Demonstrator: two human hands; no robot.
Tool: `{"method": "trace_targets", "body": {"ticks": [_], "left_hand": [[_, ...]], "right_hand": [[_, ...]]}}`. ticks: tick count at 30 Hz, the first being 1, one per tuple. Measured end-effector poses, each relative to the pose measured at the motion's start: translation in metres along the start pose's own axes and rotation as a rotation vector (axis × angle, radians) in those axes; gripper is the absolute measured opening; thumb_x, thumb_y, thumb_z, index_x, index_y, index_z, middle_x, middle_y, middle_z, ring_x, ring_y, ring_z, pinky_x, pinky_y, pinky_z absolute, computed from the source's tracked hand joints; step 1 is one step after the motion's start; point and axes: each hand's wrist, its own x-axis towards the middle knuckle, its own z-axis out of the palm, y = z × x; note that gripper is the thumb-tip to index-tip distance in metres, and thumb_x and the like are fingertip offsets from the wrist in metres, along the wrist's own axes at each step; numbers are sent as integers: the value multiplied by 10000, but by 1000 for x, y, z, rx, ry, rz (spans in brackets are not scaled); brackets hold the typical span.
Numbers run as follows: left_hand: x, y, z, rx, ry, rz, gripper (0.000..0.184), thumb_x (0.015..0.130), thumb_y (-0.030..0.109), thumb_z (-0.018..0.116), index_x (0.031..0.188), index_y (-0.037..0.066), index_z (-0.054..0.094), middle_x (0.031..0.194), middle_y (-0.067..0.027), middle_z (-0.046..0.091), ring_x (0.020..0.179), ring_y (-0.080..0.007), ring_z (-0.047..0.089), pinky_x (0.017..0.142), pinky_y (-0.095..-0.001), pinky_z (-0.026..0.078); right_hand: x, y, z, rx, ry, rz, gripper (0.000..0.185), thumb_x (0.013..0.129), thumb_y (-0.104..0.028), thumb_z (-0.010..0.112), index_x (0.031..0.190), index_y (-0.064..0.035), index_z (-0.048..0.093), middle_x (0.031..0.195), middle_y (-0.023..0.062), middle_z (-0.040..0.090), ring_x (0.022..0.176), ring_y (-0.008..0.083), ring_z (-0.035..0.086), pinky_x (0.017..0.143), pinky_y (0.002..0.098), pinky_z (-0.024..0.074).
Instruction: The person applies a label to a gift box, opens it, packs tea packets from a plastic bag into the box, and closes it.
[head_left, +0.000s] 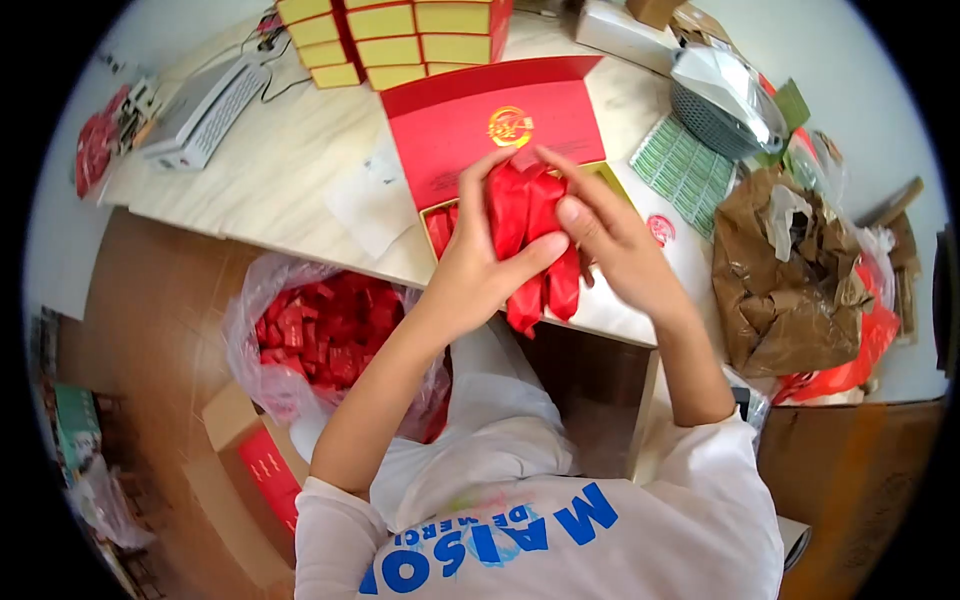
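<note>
Fingers of the left hand (468, 245) and right hand (628, 248) close from either side on a bundle of glossy red packets (510, 205), its lower ends protruding beneath the thumbs. The bundle is held over the front of an open red box (430, 140), whose raised lid bears a gold emblem (510, 127). The box rests on a marbled table (285, 165). Behind stand stacked boxes (388, 50); at right, a green sheet (683, 172) and crumpled brown paper bag (765, 300); at lower left, a plastic bag (242, 325) of red pieces (325, 335).

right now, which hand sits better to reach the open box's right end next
Likely the right hand: nearer that end of the open box, though both it and the left hand hold red packets.
</note>
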Motion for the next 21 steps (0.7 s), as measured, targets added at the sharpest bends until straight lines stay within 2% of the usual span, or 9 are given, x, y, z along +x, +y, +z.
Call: {"method": "trace_targets", "body": {"ticks": [1,3,7,10,12,14,15,20,21], "left_hand": [[14,6,9,-79,-37,-60,759,846,184,699,1406,61,201,1337,-177,380,1232,-243,443,1023,-375,388],[44,-5,22,68,-60,26,775,836,241,709,1401,62,211,1331,-188,386,1220,-264,457,1023,-378,388],[87,-42,44,134,-27,68,808,815,327,717,1387,49,219,1306,-219,359,1218,-327,432,1009,-402,396],[89,-67,56,352,66,88,795,836,367,687,1371,25,209,1277,-237,356,1227,-377,394,1025,-433,370],[80,-80,54,456,123,151,719,855,368,662,1328,-10,275,1232,-249,385,1198,-404,393,1019,-459,352],[69,-87,43,750,113,35,621,909,418,571,1274,-34,351,1224,-267,381,1206,-401,368,1051,-459,289],[64,-91,38,847,121,38,532,931,441,516,1156,-36,450,1172,-239,426,1124,-388,412,998,-456,315],[58,-88,22,868,119,-37,449,955,435,468,1031,-4,524,1039,-153,537,1025,-328,467,907,-428,347],[58,-88,21,868,98,-47,437,951,432,474,1009,3,537,1024,-149,542,1008,-324,470,902,-427,348]], "right_hand": [[5,7,-11,12,69,-54,441,985,-267,495,1391,-107,430,987,47,563,706,75,518,615,210,434],[16,20,-33,24,206,-162,405,980,-271,509,1339,-84,489,848,-14,535,571,26,444,478,182,357],[35,37,-62,-5,364,-251,406,978,-301,516,1310,-67,530,794,-41,563,553,14,433,470,184,347],[45,60,-73,72,322,-65,414,965,-335,537,1276,-64,568,843,-18,597,625,28,489,535,190,399],[51,81,-68,216,343,14,426,954,-354,552,1271,-70,578,815,-24,596,625,35,490,546,196,408],[51,98,-67,177,271,87,415,953,-356,552,1241,-60,596,826,-21,606,666,40,511,573,189,413],[54,105,-64,179,258,114,417,950,-365,552,1216,-48,604,854,-12,614,706,42,521,597,188,418],[59,103,-49,154,230,220,437,941,-383,555,1171,-17,617,931,14,638,814,62,551,692,208,447],[59,103,-47,118,227,174,429,941,-367,555,1171,-9,616,983,34,646,866,93,563,775,235,454]]}}
